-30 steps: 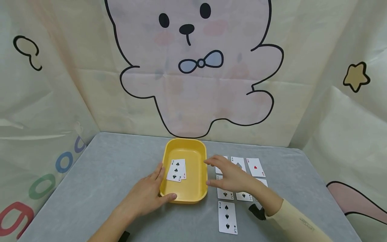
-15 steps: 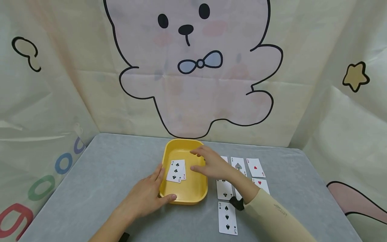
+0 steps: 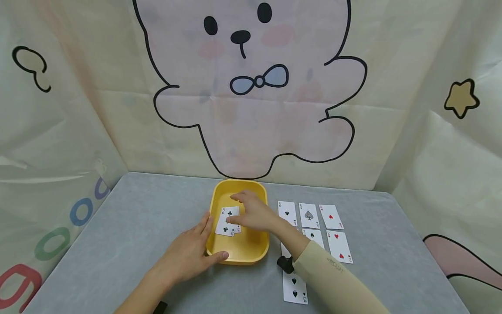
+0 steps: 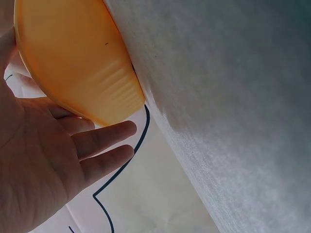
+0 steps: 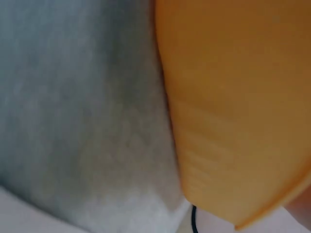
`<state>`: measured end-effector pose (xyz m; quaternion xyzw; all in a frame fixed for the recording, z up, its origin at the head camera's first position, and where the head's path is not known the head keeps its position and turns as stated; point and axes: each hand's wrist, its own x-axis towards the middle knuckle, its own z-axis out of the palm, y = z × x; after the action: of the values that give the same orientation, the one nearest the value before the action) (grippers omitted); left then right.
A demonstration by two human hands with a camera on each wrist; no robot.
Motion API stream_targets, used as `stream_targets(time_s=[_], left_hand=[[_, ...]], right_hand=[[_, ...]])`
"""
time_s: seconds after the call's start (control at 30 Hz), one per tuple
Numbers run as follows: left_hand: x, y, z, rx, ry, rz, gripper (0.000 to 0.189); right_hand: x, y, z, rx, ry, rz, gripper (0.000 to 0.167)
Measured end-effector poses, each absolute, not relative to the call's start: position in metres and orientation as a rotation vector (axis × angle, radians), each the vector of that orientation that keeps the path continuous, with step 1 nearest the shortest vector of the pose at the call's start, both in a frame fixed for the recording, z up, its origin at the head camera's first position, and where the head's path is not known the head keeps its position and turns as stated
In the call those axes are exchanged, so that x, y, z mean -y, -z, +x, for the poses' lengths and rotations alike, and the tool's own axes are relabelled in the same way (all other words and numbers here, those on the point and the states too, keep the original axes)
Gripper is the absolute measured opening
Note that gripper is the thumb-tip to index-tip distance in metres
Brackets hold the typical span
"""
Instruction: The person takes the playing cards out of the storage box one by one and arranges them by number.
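Note:
A yellow tray (image 3: 251, 255) stands on the table, holding a three of clubs (image 3: 223, 230) that overlaps another playing card. My left hand (image 3: 188, 257) rests along the tray's left rim, thumb at the near corner. In the left wrist view that hand (image 4: 53, 150) has its fingers spread and nearly straight against the tray's side (image 4: 77, 58). Reaching in over the opposite rim, my right hand (image 3: 252, 213) is above the tray with thumb and fingers apart, the thumb overlapping the cards. The right wrist view shows mostly the tray's outer wall (image 5: 233, 97).
Right of the tray, playing cards lie in rows: an ace of clubs (image 3: 287, 212), ace of spades (image 3: 309, 215), ace of hearts (image 3: 331, 216), two of spades (image 3: 313, 235) and two of hearts (image 3: 340, 247). The right forearm partly covers a three of spades (image 3: 295, 290).
My right hand has moved left from beside the tray's right rim to over the cards inside it. The two of hearts is now uncovered. The left hand stays on the rim.

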<state>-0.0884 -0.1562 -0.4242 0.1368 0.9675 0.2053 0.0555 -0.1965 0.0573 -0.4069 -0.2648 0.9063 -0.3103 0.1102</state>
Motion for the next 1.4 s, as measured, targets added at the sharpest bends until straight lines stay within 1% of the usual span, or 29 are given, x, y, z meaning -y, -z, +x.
stream_targets(time_s=[0.27,0.63,0.87,1.1,1.4], left_hand=[[0.157,0.423,-0.088,-2.938,-0.630,0.433,0.108],[0.156,0.423,-0.089,-2.939,-0.621,0.437,0.108],[0.156,0.424,-0.090,-2.933,-0.632,0.418,0.109],[0.156,0.425,-0.090,-2.920,-0.620,0.401,0.110],[0.157,0.425,-0.090,-2.931,-0.630,0.430,0.108]], right_hand=[[-0.042,0.427,-0.206,-2.673,0.804,-0.739,0.080],[-0.035,0.440,-0.213,-2.695,0.610,-0.760,0.088],[-0.035,0.444,-0.214,-2.689,0.512,-0.793,0.096],[-0.035,0.445,-0.214,-2.687,0.483,-0.770,0.095],[-0.034,0.443,-0.212,-2.701,0.417,-0.819,0.090]])
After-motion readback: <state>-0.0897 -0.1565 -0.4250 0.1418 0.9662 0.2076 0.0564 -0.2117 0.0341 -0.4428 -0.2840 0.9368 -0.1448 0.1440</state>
